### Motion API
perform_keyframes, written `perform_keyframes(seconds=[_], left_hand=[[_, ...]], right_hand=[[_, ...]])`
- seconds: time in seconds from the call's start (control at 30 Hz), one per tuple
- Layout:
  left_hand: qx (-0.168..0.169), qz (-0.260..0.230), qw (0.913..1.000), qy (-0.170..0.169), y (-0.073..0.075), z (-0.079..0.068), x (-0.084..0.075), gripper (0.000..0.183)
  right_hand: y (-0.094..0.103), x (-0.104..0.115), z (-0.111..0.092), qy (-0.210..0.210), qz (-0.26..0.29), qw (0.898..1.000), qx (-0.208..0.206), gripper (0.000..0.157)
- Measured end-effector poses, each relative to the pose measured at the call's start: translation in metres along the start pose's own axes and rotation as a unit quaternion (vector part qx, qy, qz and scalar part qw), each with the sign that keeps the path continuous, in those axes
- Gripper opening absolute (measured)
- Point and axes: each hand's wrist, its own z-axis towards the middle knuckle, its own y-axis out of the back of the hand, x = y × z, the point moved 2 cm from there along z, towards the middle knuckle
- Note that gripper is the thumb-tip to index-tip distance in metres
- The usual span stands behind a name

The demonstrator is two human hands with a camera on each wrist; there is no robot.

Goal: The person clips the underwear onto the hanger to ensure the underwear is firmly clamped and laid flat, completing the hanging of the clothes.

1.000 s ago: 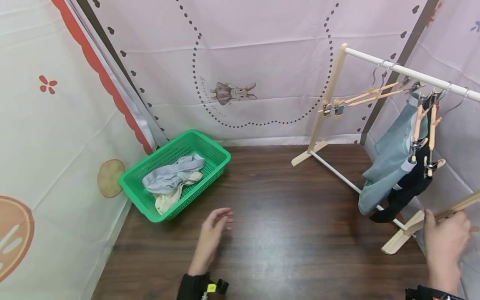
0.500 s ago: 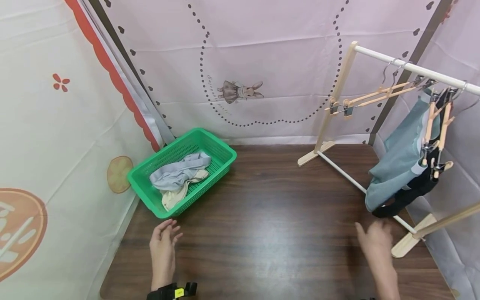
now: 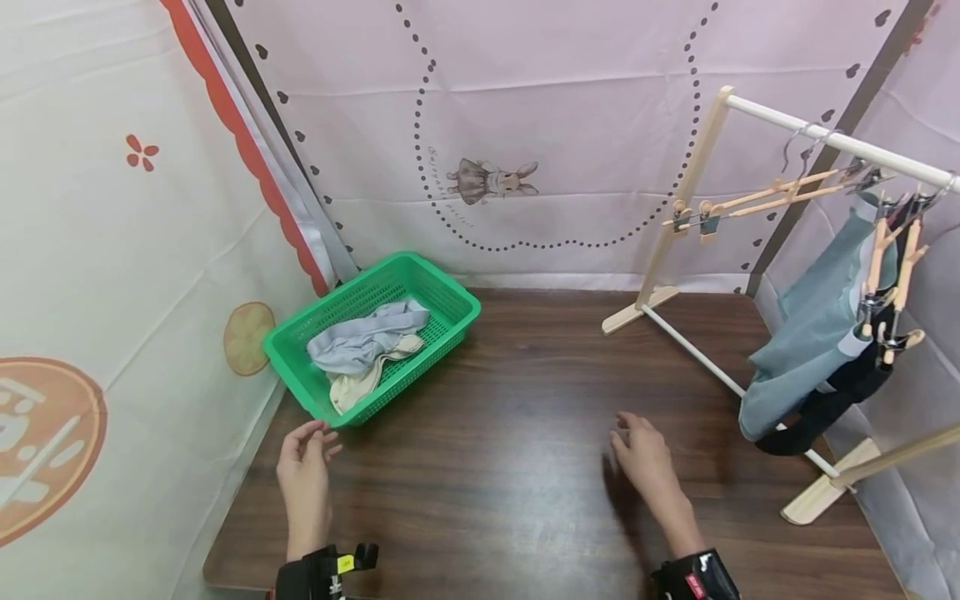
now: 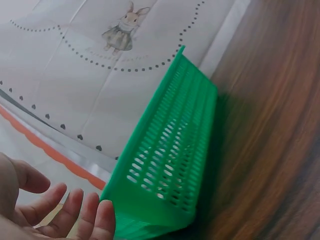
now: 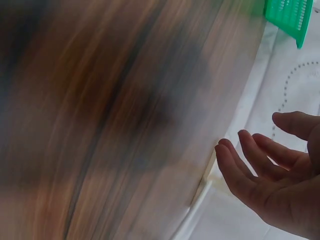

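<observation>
My left hand (image 3: 305, 475) is at the near corner of a green plastic basket (image 3: 450, 333), its relaxed fingertips right at the rim in the left wrist view. Inside the basket lie a crumpled light blue cloth garment (image 3: 367, 337) and a cream one (image 3: 356, 387). Over the middle of the tabletop hovers my right hand (image 3: 647, 458), holding nothing, fingers loosely bent and apart in the right wrist view. On the right, a light blue garment (image 3: 813, 308) and a black one (image 3: 806, 421) hang from wooden clip hangers (image 3: 873, 271).
A small clothes rack (image 3: 701, 154) with a white rail (image 3: 847, 143) stands at the right of the brown wooden table (image 3: 517, 467). Bare clip hangers (image 3: 772, 198) hang at its far end. Printed fabric walls (image 3: 570, 108) enclose the back and sides.
My right hand has come away from the rack's near post and moved left over the table. My left hand has moved left to the basket's near corner. The head view has shifted slightly.
</observation>
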Motion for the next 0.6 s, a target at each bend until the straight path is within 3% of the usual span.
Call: perform_keyframes(seconds=[0.17,0.3,0.43,0.6], left_hand=[[-0.023,0.057,0.998,0.012,0.006,0.017,0.002,0.038],[0.012,0.085,0.9948,0.055,0.007,0.038,0.012,0.059],[0.067,0.024,0.9934,0.09,0.005,0.054,0.023,0.072],[0.091,-0.072,0.9872,0.109,0.004,0.062,0.028,0.063]], right_hand=[[-0.018,0.021,0.009,0.012,0.022,1.0,0.012,0.037],[-0.031,0.039,0.017,0.03,0.032,0.999,0.025,0.035],[-0.044,0.06,0.027,0.067,0.034,0.997,0.029,0.032],[-0.061,0.095,0.039,0.152,0.035,0.988,0.019,0.026]])
